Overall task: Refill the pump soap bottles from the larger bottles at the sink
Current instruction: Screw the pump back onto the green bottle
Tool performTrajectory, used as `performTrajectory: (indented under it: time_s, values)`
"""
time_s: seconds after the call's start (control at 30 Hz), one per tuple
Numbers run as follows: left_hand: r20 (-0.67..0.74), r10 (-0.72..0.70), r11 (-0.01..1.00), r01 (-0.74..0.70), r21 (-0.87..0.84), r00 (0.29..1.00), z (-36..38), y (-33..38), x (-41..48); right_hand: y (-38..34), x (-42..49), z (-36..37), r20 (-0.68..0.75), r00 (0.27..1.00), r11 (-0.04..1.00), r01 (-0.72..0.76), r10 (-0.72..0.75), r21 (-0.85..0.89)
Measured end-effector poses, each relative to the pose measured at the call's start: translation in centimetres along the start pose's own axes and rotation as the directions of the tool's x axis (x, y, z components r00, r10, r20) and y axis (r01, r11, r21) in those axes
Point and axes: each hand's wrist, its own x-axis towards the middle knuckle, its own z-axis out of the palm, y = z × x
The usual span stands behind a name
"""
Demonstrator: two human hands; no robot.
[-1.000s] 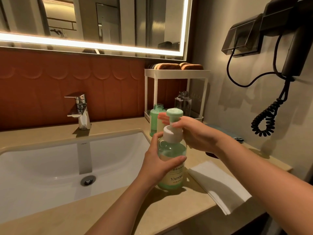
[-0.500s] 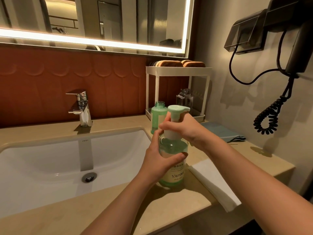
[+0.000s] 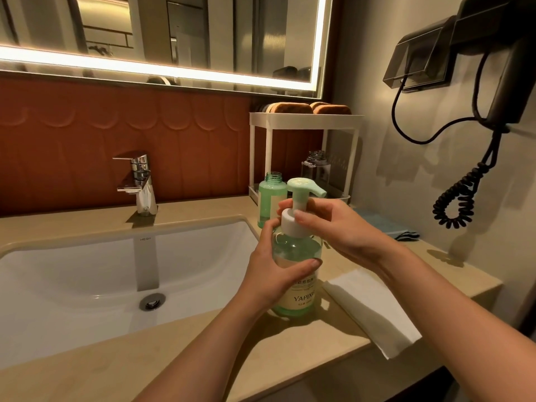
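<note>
Left hand: my left hand (image 3: 272, 271) is wrapping round the body of the pump bottle (image 3: 300, 297), thumb across the front, clamping it firmly.

Right hand: my right hand (image 3: 333, 227) is pinching the white collar (image 3: 290, 224) under the pump head (image 3: 301, 185), fingers curled round it.

Where the bottle is: it is standing upright on the countertop (image 3: 203, 358), at the basin's (image 3: 87, 271) right rim, near the front edge.

Step in hand: I am working the collar on its thread; whether I am tightening or loosening it, I cannot tell.

Done so far: green liquid is reaching up to the bottle's shoulder, so I am judging this one filled and being closed.

Left to do: an open green bottle (image 3: 271, 195) is standing capless just behind, beside the rack (image 3: 304, 117) at the back right corner, and an open clear bottle (image 3: 316, 169) is sitting capless on the rack's lower level. Both are probably waiting for filling or capping.

Nearby: a folded white cloth (image 3: 371, 309) is overhanging the front edge, just right of the bottle.
</note>
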Motion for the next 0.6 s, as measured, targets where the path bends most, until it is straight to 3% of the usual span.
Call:
performTrajectory:
  time_s: [0.2, 0.37, 0.43, 0.6]
  values:
    - [-0.010, -0.014, 1.000, 0.014, 0.020, 1.000, -0.1, -0.1, 0.0, -0.9, 1.2, 1.5, -0.193, 0.974, 0.983, 0.086, -0.117, -0.161]
    - [-0.014, -0.035, 0.999, 0.035, 0.025, 0.999, 0.1, 0.0, 0.0, -0.5, 1.1, 3.3, -0.291, 0.954, 0.979, 0.009, -0.069, -0.203]
    - [-0.011, -0.025, 1.000, 0.026, 0.016, 1.000, 0.1, 0.0, -0.1, -0.2, 1.1, 3.2, -0.251, 0.966, 0.979, 0.008, -0.061, -0.206]
    - [-0.010, 0.008, 1.000, -0.008, 0.004, 1.000, 0.0, 0.0, -0.1, -0.2, -0.5, 1.6, -0.001, 1.000, 0.999, -0.001, 0.001, 0.034]
